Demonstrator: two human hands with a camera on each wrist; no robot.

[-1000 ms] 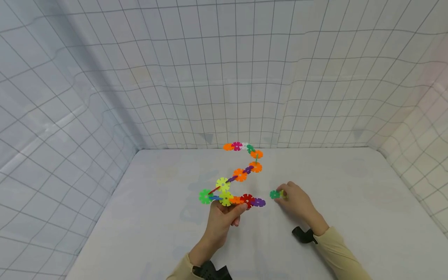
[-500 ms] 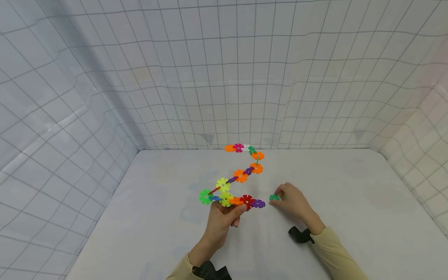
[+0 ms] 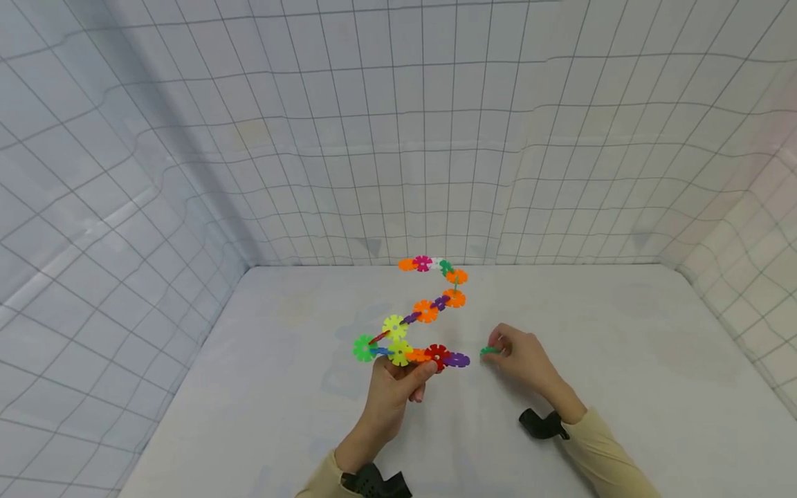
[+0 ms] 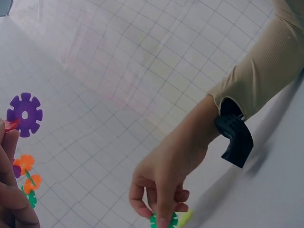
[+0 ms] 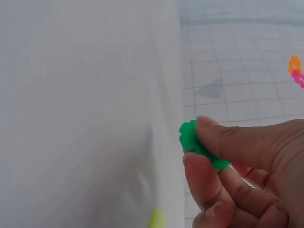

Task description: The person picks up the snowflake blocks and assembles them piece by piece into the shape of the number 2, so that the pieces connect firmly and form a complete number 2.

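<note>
My left hand [image 3: 389, 401] pinches a long chain of interlocking snowflake discs [image 3: 425, 311] near its dark red disc [image 3: 438, 357]. The chain climbs in a zigzag of green, yellow, orange, purple and white discs. Its lower free end is a purple disc [image 4: 25, 115], upright in the left wrist view. To the right, apart from the chain, my right hand [image 3: 521, 356] pinches a single green snowflake disc [image 5: 194, 142] between thumb and fingertip. In the head view that disc shows nearly edge-on. A yellow-green piece [image 4: 185, 218] shows just beyond the right hand's fingers.
Both hands are above a white table [image 3: 280, 415]. White walls with a grid pattern [image 3: 398, 138] enclose it at the back and sides. Black wrist devices [image 3: 542, 424] sit at both sleeve cuffs.
The green disc has tilted from face-on to nearly edge-on in my right fingers. The yellow-green piece beside it has dropped out of the head view. My left hand and the chain barely move.
</note>
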